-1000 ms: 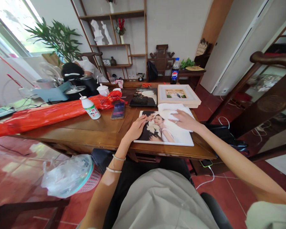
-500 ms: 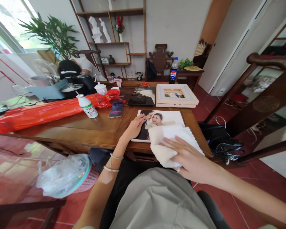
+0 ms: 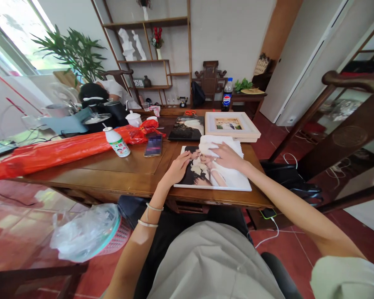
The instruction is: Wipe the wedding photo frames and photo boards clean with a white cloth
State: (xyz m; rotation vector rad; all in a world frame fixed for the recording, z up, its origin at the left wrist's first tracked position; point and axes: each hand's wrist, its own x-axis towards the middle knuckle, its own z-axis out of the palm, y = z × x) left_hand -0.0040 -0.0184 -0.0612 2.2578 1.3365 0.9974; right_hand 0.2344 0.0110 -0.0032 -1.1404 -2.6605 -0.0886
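A flat, white-edged photo panel of an embracing couple [image 3: 220, 179] lies face up near the front edge of a brown wooden table [image 3: 134, 172]. The left hand [image 3: 178, 167] rests flat on the panel's left side, fingers extended, grasping nothing. The right hand [image 3: 227, 158] grasps a fluffy white cloth [image 3: 207, 143], fingers spread over it, against the panel's upper part.

Just behind the panel lie a dark, glossy picture panel [image 3: 186, 128] and, beside it on the right, a cream-coloured, box-like picture frame [image 3: 249, 128]. A dark smartphone [image 3: 153, 146] lies left of the couple's picture; next comes a small white bottle with a straw [image 3: 117, 144]. A long bundle in red plastic [image 3: 65, 151] stretches across the table's left part. Farther back stand a white lidded cup [image 3: 134, 119] and a blue-capped cola bottle [image 3: 227, 95].
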